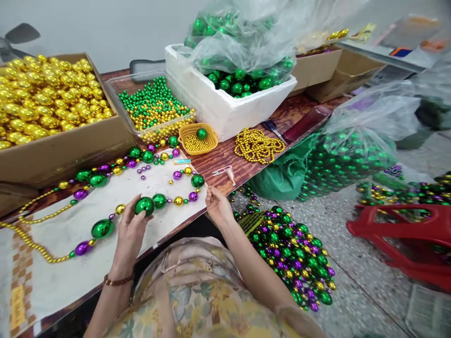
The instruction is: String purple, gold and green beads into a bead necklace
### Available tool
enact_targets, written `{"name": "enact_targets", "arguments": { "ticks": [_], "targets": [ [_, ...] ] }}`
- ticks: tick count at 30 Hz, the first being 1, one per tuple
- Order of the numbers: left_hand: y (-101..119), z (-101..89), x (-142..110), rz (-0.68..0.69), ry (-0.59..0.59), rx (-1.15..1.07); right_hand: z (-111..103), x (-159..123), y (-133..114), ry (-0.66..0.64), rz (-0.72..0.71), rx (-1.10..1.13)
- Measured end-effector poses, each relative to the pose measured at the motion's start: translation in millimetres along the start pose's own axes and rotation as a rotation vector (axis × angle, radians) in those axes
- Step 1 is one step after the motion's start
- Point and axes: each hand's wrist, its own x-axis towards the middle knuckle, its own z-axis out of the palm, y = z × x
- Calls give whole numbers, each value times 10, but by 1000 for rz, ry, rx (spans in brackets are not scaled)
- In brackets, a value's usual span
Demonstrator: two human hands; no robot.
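Head view, yellow label: showing blurred lettering.
Left hand: fingers curling around a green bead.
Right hand: hovering, fingers pinching narrowly, contents unclear.

A white sheet on the wooden table bears the bead necklace.

Pale wall, speckled floor, red stool

The place looks like a small beadwork workshop: a long wooden table bears a carton of gold beads, a foam box of green ones and scissors, with a mass of bead strands beside it.
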Motion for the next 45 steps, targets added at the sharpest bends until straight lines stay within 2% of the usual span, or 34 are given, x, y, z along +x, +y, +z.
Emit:
{"name": "enact_targets", "arguments": {
  "ticks": [3,6,8,11,14,18,23,28,31,34,37,40,43,45],
  "targets": [
    [119,39,-2,-172,-81,-271,65,-143,102,-115,10,-69],
    [229,8,47,-220,-107,-369,143,-161,167,-206,-11,-145],
    [253,-48,82,-236,-83,-380,167,-81,152,-151,-45,-121],
    [214,-124,114,-304,-38,-400,122,91,53,-3,-80,-43],
    [168,-127,116,-359,-7,-430,11,185,-43,44,-94,-31],
    [189,-31,133,-370,-11,-471,-113,156,-64,82,-97,-25],
    [229,108,301,-404,-76,-463,-157,147,-54,80,-91,-25],
    [242,286,417,-308,-149,-343,-164,172,-77,98,-22,-44],
    [281,383,427,-219,-168,-282,-113,76,-91,-19,-80,-137],
    [332,427,477,-168,-200,-265,29,-42,-101,-221,-157,-304],
    [376,421,551,-161,-191,-300,285,-133,-98,-362,-175,-427],
    [398,408,600,-154,-175,-333,664,-201,-126,-492,-235,-503],
    [404,390,614,-140,-209,-336,1102,-267,-199,-623,-382,-517],
    [409,361,616,-80,-221,-269,1334,-300,-219,-700,-473,-479]
  ]
}}
